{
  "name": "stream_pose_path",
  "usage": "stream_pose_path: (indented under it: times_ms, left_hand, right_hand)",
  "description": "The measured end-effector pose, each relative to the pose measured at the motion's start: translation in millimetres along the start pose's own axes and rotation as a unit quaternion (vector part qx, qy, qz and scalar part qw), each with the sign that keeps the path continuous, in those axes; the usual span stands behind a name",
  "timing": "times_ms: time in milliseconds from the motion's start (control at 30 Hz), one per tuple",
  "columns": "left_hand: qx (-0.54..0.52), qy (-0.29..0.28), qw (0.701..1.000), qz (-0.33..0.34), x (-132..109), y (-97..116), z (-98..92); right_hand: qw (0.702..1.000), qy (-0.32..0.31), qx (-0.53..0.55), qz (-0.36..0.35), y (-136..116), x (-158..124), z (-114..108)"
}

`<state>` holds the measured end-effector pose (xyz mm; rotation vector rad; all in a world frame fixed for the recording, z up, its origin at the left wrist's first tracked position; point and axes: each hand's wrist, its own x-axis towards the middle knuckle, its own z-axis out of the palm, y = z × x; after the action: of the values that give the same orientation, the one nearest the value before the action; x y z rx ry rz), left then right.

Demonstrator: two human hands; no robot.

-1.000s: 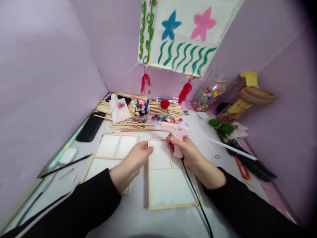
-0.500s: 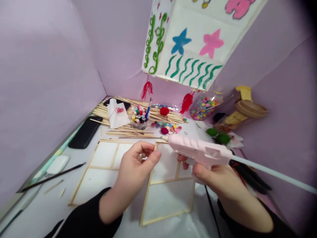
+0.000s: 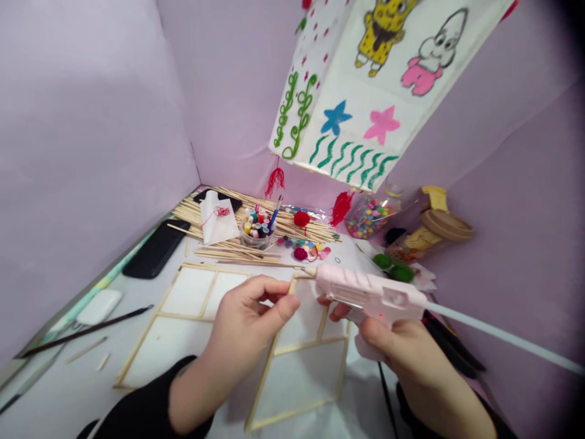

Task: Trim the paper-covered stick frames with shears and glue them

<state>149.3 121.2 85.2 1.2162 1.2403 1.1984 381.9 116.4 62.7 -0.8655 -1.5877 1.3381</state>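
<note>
My left hand (image 3: 258, 323) pinches the upper left corner of a wooden stick frame (image 3: 295, 414) backed with white paper, tilted up off the table. In my right hand (image 3: 388, 341) is a pale pink glue gun (image 3: 372, 289), gripped by its handle, with a long white glue stick (image 3: 503, 338) out of its back. The gun's nozzle is close to the frame's top edge, just right of my left fingertips; whether it touches I cannot tell. A second stick frame (image 3: 161, 316) with paper lies flat on the table to the left, partly behind my left arm.
A painted paper lantern (image 3: 351, 125) with red tassels hangs above. Behind the frames are bamboo sticks (image 3: 237, 251), a tub of paint pots (image 3: 258, 235) and red yarn balls (image 3: 301, 218). A black phone (image 3: 156, 249) and a brush (image 3: 91, 329) lie left; black-handled pliers-like tools (image 3: 450, 344) lie right.
The view has shifted upward, showing more of the lantern. Both hands keep their holds on the frame and the glue gun, with the nozzle still at the frame's top edge.
</note>
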Motion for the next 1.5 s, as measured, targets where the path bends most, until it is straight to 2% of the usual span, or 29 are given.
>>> stream_pose_path:
  times_ms: [167, 367, 733, 1133, 1500]
  left_hand:
    - [-0.007, -0.003, 1.0, 0.019, -2, 4, -3.0]
    - [0.003, -0.004, 0.999, 0.052, -5, 6, -4.7]
    - [-0.003, -0.009, 0.998, 0.058, -8, 5, -4.1]
    - [0.001, -0.016, 0.998, 0.062, -8, 4, -4.8]
    - [-0.023, -0.017, 0.999, 0.032, -8, 9, -3.8]
  right_hand:
    - [0.999, 0.002, -0.032, 0.022, -3, -6, -6]
    - [0.997, -0.007, -0.074, -0.035, -15, -4, -4]
    - [0.995, -0.003, -0.091, -0.048, -21, 0, 1]
    - [0.995, -0.01, -0.089, -0.035, -15, -4, 0]
    - [0.994, 0.004, -0.106, -0.017, -5, -8, -4]
